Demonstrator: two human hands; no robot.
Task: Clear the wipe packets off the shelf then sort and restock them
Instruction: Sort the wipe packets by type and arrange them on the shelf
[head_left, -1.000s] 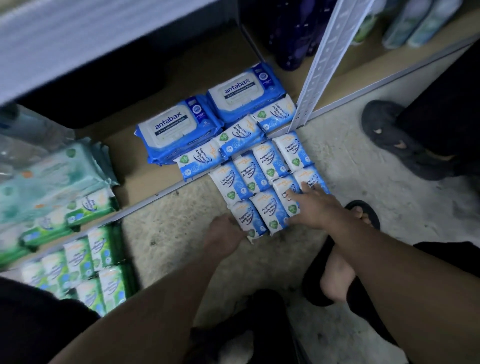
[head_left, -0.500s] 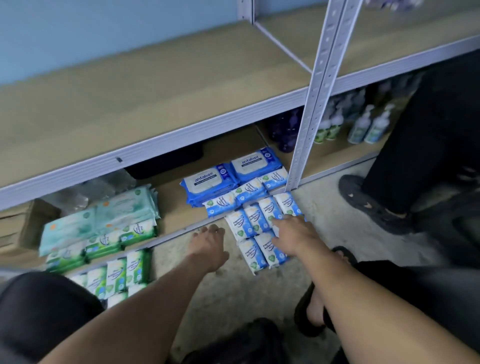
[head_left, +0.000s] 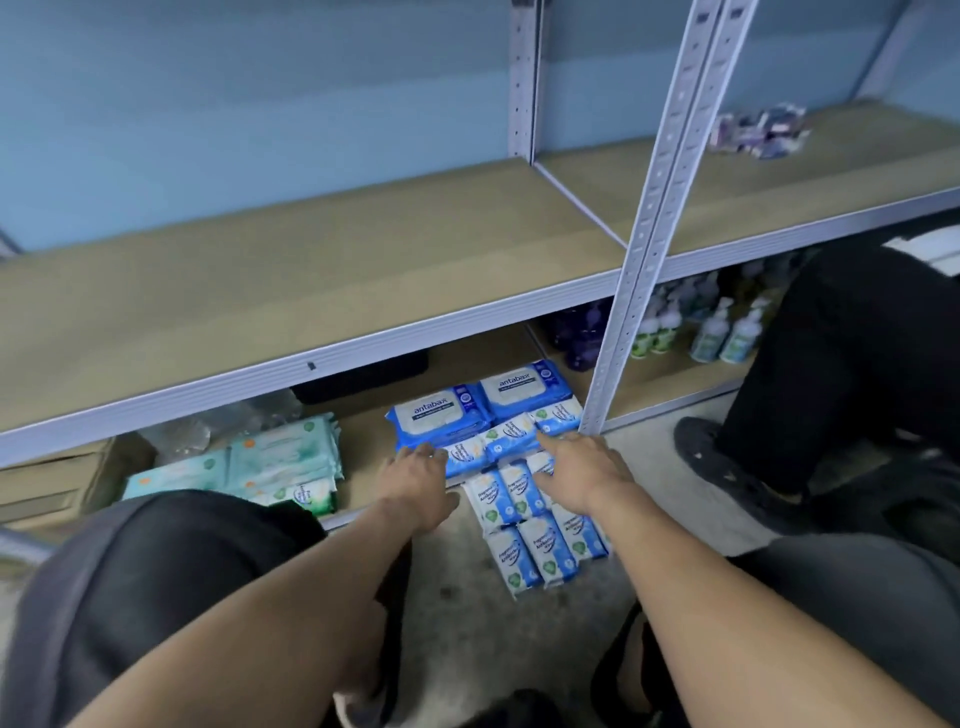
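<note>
On the bottom shelf (head_left: 363, 428): large blue wipe packs (head_left: 441, 413), two; small blue wipe packets (head_left: 511, 436), three in a row at the edge. On the floor (head_left: 467, 603): the same small packets, at least six, some partly covered by the right hand (head_left: 582, 473). Also pale green wipe packs (head_left: 280, 452), stacked, number unclear; pump bottles (head_left: 710, 338), at least four.

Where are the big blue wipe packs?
Head view: the big blue wipe packs lie on the bottom shelf behind the small blue packets, left of the metal post.

Bottom shelf (head_left: 363, 436) carries two big blue antabax packs (head_left: 441, 415), a row of small blue packets (head_left: 511, 437) and green packs (head_left: 280, 457), while further blue packets (head_left: 545, 551) lie on the floor (head_left: 467, 603).
</note>
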